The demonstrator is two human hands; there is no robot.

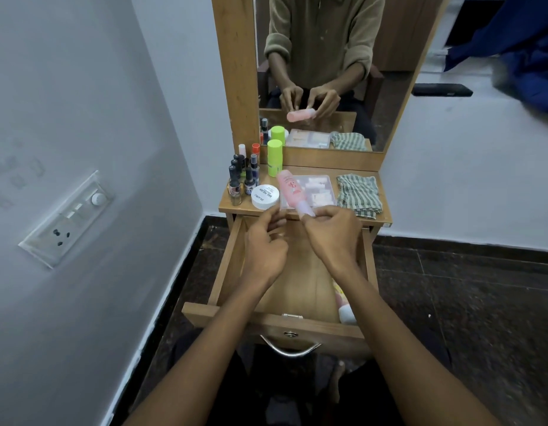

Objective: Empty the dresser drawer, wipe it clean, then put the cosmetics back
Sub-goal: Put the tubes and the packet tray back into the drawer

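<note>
While the drawer (232,265) stood open, I had the right hand (331,238) pinching the pink bottle (292,192) by its cap end over the dresser top (386,210); left hand (265,244) loosely curled, holding nothing. Best set it upright beside the nail box (323,181), clear of the white jar (265,196).

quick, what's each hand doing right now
Left hand: fingers loosely curled, holding nothing, open.
Right hand: pinching the cap end of the pink bottle.
</note>
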